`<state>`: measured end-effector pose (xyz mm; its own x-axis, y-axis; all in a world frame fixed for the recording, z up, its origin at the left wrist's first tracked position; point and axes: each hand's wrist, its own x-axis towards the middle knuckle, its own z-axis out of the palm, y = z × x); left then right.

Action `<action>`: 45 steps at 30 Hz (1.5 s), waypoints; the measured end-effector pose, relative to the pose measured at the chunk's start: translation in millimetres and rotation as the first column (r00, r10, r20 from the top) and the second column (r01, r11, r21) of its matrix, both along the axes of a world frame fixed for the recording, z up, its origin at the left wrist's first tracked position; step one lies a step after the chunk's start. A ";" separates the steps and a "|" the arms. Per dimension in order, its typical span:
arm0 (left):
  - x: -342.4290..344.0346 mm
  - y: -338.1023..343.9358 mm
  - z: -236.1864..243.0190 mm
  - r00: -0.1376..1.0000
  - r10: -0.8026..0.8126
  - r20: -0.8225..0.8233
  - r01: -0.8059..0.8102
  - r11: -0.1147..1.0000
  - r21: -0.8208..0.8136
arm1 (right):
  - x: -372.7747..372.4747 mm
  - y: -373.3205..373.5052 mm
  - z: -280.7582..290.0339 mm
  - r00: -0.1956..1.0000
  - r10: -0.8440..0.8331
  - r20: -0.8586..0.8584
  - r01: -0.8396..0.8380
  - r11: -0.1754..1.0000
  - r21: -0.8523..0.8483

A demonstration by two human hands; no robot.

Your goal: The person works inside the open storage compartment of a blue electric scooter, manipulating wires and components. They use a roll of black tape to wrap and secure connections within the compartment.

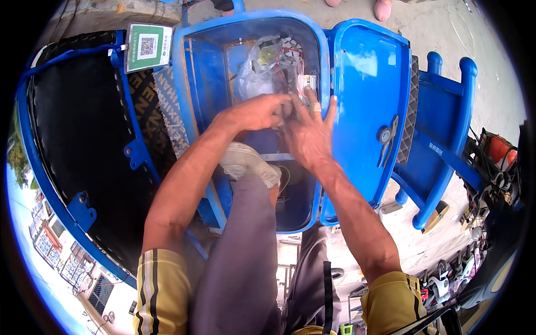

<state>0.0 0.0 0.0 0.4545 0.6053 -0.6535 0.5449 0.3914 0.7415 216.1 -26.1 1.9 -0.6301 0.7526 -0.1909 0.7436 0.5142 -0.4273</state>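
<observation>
Inside an open blue metal box, a clear plastic bag lies beside red wires and grey connectors. A pale labelled unit sits at the right. My left hand is curled at the middle of the box, fingertips closed on something too small to make out. My right hand is beside it, fingers spread near the pale unit, a bandage on one finger, thumb hidden. My shoe rests in the box below my hands, near a crossbar.
The blue lid lies open rightward, carrying a tape roll and dark-handled tool. A black padded seat is left, a green-bordered card above. A blue frame and parked scooters stand right. Another person's feet show at top.
</observation>
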 end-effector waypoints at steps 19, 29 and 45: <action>-5.1 -8.3 -33.5 0.988 0.153 0.003 -0.153 0.986 -0.060 | 5.0 1.4 5.8 0.999 0.002 -0.044 -0.003 1.000 -0.017; -15.3 -3.8 -8.4 0.901 0.201 -0.385 -0.105 0.961 0.256 | 7.2 6.1 15.0 1.000 0.012 -0.017 -0.013 0.997 -0.082; 2.0 -13.3 9.0 0.992 -0.006 -0.125 0.013 0.999 0.048 | 4.7 2.2 6.8 0.996 -0.032 -0.083 0.030 0.999 -0.032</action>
